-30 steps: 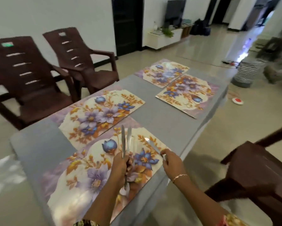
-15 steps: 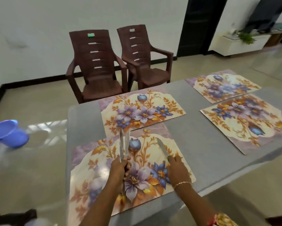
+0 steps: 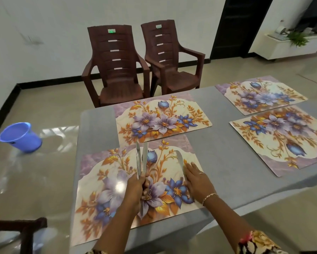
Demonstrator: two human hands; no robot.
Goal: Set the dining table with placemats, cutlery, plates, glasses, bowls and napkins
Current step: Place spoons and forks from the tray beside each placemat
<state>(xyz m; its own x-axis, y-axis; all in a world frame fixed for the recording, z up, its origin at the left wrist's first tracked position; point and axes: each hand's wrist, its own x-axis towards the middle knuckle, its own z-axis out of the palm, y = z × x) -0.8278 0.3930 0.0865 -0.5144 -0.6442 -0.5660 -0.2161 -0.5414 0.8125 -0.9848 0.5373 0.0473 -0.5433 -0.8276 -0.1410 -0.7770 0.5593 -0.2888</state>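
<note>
While standing at the near end of a grey table [image 3: 227,171], a person is looking down through the head camera at four flowered placemats. The left hand [image 3: 134,188] is gripping the spare knives [image 3: 142,160] by their handles, fingers curled tightly round them. At least two blades are pointing away over the nearest placemat [image 3: 102,182]. The right hand [image 3: 197,181] is lying flat with straight fingers, clasping nothing. Its fingertips are sitting just beside, perhaps touching, a single knife [image 3: 180,165] lying along the right side of that placemat.

The knives are looking thin, stiff and light, with smooth metal that is probably slippery. The mat is shining glossily, so a nudged knife may slide. Pinching each one at the handle, away from the blade, seems the safest hold.
</note>
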